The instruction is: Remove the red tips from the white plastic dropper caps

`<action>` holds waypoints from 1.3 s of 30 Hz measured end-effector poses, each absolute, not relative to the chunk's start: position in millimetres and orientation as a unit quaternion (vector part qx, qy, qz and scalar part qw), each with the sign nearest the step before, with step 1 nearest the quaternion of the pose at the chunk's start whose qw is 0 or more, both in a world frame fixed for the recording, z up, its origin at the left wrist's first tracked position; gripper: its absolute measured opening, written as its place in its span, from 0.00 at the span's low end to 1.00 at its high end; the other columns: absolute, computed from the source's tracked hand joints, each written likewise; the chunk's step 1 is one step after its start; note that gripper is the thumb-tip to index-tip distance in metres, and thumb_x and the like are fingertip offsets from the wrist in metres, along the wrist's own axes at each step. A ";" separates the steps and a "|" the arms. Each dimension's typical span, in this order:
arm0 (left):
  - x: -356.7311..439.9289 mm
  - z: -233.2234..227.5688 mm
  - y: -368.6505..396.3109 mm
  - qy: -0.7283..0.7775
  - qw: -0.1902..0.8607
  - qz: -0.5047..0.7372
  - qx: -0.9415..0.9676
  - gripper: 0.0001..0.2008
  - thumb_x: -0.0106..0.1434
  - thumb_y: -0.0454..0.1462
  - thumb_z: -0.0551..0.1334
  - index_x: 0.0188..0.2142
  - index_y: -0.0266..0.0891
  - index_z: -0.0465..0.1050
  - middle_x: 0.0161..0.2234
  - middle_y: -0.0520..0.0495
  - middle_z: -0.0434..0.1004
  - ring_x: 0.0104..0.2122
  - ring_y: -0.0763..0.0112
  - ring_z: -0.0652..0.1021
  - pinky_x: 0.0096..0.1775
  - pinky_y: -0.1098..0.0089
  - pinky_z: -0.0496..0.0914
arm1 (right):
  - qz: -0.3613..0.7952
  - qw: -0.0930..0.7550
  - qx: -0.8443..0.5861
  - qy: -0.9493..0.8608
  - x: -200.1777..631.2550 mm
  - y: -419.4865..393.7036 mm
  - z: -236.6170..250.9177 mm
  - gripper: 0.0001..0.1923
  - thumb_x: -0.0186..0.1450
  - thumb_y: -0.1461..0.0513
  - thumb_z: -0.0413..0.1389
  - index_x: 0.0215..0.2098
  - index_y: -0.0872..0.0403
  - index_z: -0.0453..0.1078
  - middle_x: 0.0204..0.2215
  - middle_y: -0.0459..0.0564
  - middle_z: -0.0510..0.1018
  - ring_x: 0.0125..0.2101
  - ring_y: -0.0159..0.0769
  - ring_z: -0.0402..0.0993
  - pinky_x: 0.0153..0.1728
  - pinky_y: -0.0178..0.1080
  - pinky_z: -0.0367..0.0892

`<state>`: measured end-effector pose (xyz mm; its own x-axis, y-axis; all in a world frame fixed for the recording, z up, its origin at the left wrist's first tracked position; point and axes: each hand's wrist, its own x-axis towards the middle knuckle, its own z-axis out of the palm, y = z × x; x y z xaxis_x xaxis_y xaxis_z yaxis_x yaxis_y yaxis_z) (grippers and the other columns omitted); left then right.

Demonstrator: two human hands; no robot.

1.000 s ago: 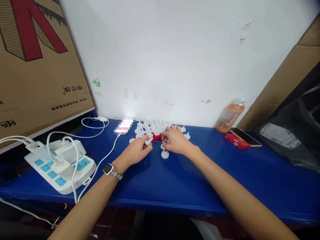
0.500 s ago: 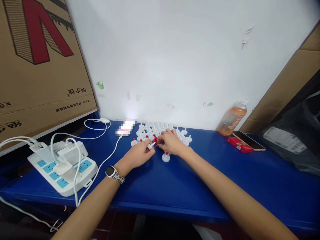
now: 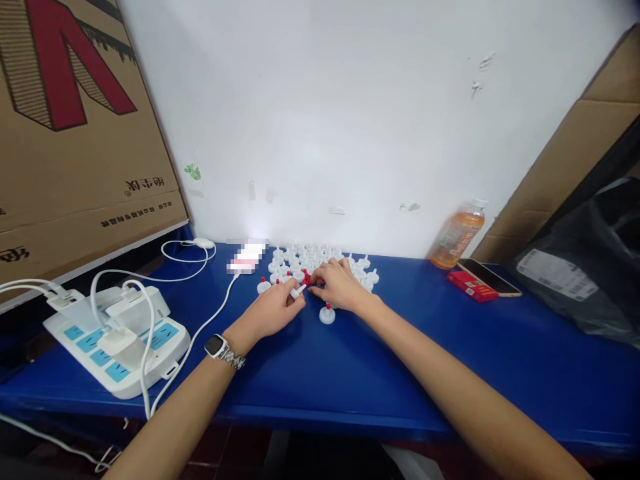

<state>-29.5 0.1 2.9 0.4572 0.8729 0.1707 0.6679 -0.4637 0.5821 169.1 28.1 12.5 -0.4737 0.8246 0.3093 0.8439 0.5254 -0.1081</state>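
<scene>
- One left hand [image 3: 274,311] pinches one white spouted cap [image 3: 297,292] between thumb and fingers, its spout slanting toward the right hand.
- One right hand [image 3: 338,285] has its thumb and fingertips close to that spout's tip; whether they pinch anything is too small to tell.
- One watch [image 3: 217,346] sits on the left wrist.
- One power strip [image 3: 117,373], carrying three plugged-in adapters, lies at the left of the blue table [image 3: 375,373].
- One red-tipped cap [image 3: 327,315] stands upright just before the right hand; three more red tips show beyond the left hand.
- One heap of red tips [image 3: 307,276], uncountable, lies just beyond the fingers.
- Many white caps [image 3: 310,255], too crowded to count, spread behind it.
- Off right: one red box [image 3: 473,287], one phone [image 3: 493,276], one bottle [image 3: 456,237].
</scene>
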 end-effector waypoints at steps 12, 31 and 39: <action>-28.5 0.5 0.4 0.449 0.227 0.227 0.834 0.10 0.67 0.44 0.53 0.34 0.41 0.63 0.23 0.54 0.70 0.24 0.69 0.72 0.27 0.70 0.59 | -0.009 0.193 -0.480 -0.856 179.8 23.1 13.9 0.06 0.64 0.61 0.57 0.31 0.54 0.75 0.33 0.50 0.78 0.41 0.41 0.66 0.46 0.45 0.52; -16.7 0.8 -8.7 0.425 0.187 0.295 0.835 0.12 0.72 0.45 0.47 0.36 0.42 0.60 0.29 0.52 0.66 0.30 0.67 0.70 0.33 0.67 0.61 | 0.369 0.560 -0.411 -0.618 154.8 7.8 10.1 0.12 0.54 0.55 0.66 0.29 0.54 0.73 0.26 0.49 0.80 0.27 0.36 0.76 0.30 0.36 0.70; -14.1 -6.2 -9.3 0.427 0.166 0.296 0.838 0.13 0.73 0.46 0.45 0.41 0.41 0.60 0.35 0.48 0.67 0.35 0.64 0.71 0.41 0.62 0.66 | 0.385 0.564 -0.408 -0.606 154.5 7.6 10.0 0.12 0.53 0.55 0.67 0.24 0.53 0.72 0.25 0.48 0.79 0.26 0.35 0.75 0.29 0.37 0.70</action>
